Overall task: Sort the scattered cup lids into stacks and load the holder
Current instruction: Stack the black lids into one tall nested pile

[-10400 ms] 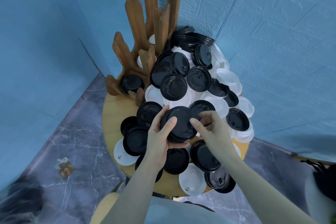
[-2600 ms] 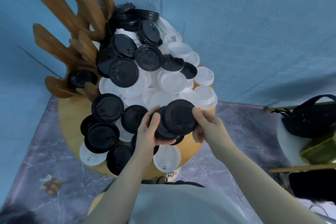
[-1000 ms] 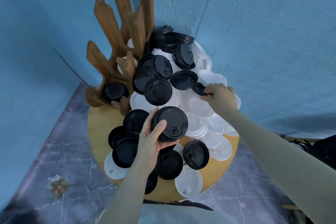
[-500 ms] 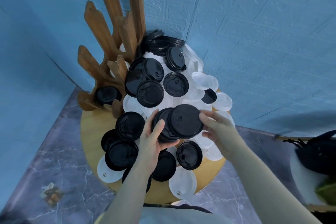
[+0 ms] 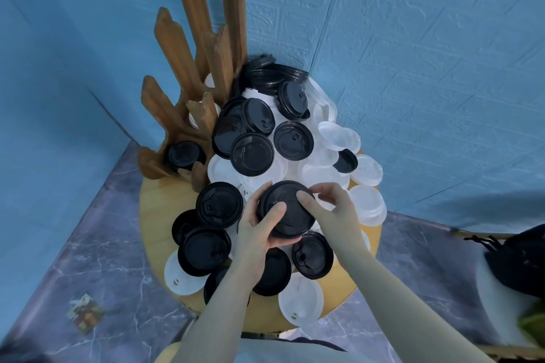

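**Black lid stack held in both hands above the round table**

While both hands close around it, the stack of black lids (image 5: 284, 209) sits raised above the middle of the round wooden table (image 5: 153, 215). The left hand (image 5: 256, 233) cups the stack from below and from the left, its thumb laid across the top lid and its fingers curled under the lower edge. The right hand (image 5: 333, 212) grasps the stack from the right, thumb pressing on the top lid and fingers bent around the far rim.

Just left of the stack lies a loose black lid (image 5: 219, 205), with more black lids (image 5: 205, 250) overlapping toward the table's near-left edge. Another black lid (image 5: 312, 255) lies just below the right hand. A white lid (image 5: 300, 299) rests by the near edge, and a second white lid (image 5: 180, 277) pokes out from under the black ones on the left.

Behind the hands a heap of white lids (image 5: 339, 138) and black lids (image 5: 252, 153) rises toward the blue wall (image 5: 427, 68).

At the table's far-left side stands the wooden holder (image 5: 177, 53), its tall slats pointing up. One black lid (image 5: 184, 155) sits in its lowest slot.

A marbled grey floor (image 5: 103, 244) surrounds the table, with a small printed card (image 5: 85, 312) lying on it at lower left. A dark bag (image 5: 522, 259) shows at the right edge.
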`<state>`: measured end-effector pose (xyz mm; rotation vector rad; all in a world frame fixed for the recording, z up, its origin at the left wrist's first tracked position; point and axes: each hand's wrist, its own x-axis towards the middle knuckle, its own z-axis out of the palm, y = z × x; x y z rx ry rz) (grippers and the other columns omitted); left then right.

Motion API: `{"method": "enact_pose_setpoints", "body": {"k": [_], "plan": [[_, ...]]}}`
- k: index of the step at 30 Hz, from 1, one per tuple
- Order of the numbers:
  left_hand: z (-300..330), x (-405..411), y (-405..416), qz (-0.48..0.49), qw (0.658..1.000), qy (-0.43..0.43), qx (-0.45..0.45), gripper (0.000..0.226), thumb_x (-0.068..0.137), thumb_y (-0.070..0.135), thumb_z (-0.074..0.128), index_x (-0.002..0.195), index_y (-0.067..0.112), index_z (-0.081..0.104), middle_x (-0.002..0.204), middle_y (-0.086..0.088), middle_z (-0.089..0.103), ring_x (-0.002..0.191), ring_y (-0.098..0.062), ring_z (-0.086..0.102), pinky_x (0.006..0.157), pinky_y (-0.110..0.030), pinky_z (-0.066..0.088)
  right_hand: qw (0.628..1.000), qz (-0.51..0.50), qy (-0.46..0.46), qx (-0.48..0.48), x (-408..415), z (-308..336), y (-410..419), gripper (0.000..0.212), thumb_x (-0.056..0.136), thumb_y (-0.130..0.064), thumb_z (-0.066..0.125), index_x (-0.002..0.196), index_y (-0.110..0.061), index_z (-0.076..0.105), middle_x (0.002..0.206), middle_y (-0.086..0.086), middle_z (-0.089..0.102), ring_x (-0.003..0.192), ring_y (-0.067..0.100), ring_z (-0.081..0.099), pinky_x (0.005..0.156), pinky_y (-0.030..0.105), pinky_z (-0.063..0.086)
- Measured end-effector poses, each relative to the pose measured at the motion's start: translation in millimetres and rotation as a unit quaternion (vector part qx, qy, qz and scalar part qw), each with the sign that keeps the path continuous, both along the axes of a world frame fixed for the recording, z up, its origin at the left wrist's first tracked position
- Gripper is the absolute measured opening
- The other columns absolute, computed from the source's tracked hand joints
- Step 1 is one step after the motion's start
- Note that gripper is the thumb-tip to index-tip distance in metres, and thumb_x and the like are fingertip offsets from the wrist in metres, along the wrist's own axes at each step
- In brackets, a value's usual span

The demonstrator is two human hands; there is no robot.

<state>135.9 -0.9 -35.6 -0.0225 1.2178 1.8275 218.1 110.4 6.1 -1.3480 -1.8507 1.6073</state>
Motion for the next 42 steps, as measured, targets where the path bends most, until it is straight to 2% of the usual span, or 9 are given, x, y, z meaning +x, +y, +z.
{"method": "enact_pose_setpoints", "body": {"k": [12,16,20,24,27,30,33,37,42], "plan": [[10,-14,-11,0.074,0.996,0.023,-0.047,0.026,0.092,0.012,0.068,0.108,0.032,0.068,0.124,-0.005,0.062,0.106,-0.033,0.068,0.066,-0.050,0.061,0.992,0.097,0.055,-0.053,-26,-5,7,0.014,0.088,-0.029,0.069,0.094,-0.016,0.071,0.094,-0.007,0.072,0.093,0.004,0.064,0.087,0.025,0.047],[10,-29,-19,0.091,0.994,0.016,-0.052,0.026,0.090,0.015,0.069,0.108,0.033,0.068,0.129,-0.003,0.058,0.112,-0.032,0.063,0.065,-0.048,0.061,0.971,0.143,-0.025,0.190,-50,-18,47,0.028,0.087,-0.045,0.067,0.107,-0.025,0.066,0.112,-0.010,0.063,0.111,0.005,0.051,0.094,0.029,0.036],[8,-36,-29,0.072,0.996,0.035,-0.046,0.032,0.084,0.021,0.078,0.111,0.036,0.069,0.128,0.000,0.060,0.113,-0.028,0.064,0.069,-0.050,0.061,0.835,0.207,-0.182,0.477,-69,-44,76,0.037,0.075,-0.020,0.081,0.110,-0.015,0.068,0.118,0.008,0.060,0.113,0.034,0.050,0.088,0.044,0.038],[7,-36,-34,0.054,0.997,0.042,-0.044,0.044,0.075,0.032,0.075,0.118,0.039,0.068,0.128,0.004,0.062,0.115,-0.025,0.064,0.072,-0.053,0.061,0.754,0.199,-0.219,0.586,-78,-57,85,0.021,0.062,-0.005,0.084,0.077,-0.012,0.070,0.091,0.007,0.064,0.091,0.035,0.057,0.072,0.040,0.042],[6,-38,-36,0.054,0.997,0.038,-0.047,0.044,0.074,0.034,0.077,0.116,0.041,0.069,0.129,0.002,0.062,0.115,-0.026,0.064,0.072,-0.053,0.061,0.762,0.185,-0.186,0.592,-71,-53,81,0.013,0.072,-0.007,0.080,0.076,-0.012,0.069,0.087,0.004,0.065,0.090,0.033,0.057,0.073,0.039,0.038],[5,-41,-34,0.054,0.997,0.038,-0.046,0.043,0.075,0.034,0.076,0.117,0.041,0.068,0.129,0.002,0.062,0.114,-0.026,0.065,0.072,-0.051,0.061,0.848,0.140,-0.110,0.498,-52,-27,65,0.006,0.084,-0.011,0.072,0.088,-0.013,0.068,0.088,-0.002,0.069,0.090,0.024,0.058,0.077,0.033,0.034],[5,-40,-29,0.056,0.997,0.030,-0.048,0.045,0.075,0.037,0.077,0.119,0.040,0.068,0.129,0.002,0.062,0.113,-0.024,0.066,0.073,-0.053,0.061,0.987,0.033,0.054,0.147,-32,12,40,0.010,0.090,-0.010,0.066,0.085,-0.018,0.064,0.076,-0.012,0.068,0.073,0.004,0.061,0.069,0.014,0.044],[3,-32,-23,0.060,0.997,0.026,-0.038,0.046,0.077,0.044,0.081,0.121,0.036,0.067,0.131,0.001,0.062,0.111,-0.027,0.068,0.073,-0.053,0.061,0.944,0.057,0.169,-0.277,-12,27,17,0.012,0.084,-0.016,0.058,0.091,-0.009,0.062,0.075,0.002,0.068,0.064,0.012,0.061,0.058,0.024,0.044],[3,-18,-17,0.061,0.998,0.010,-0.028,0.041,0.083,0.048,0.070,0.121,0.034,0.066,0.131,-0.006,0.063,0.113,-0.035,0.066,0.071,-0.051,0.061,0.934,0.096,0.114,-0.325,-9,17,9,0.034,0.080,-0.022,0.061,0.106,-0.001,0.066,0.083,0.012,0.066,0.066,0.017,0.059,0.052,0.022,0.044]]}}
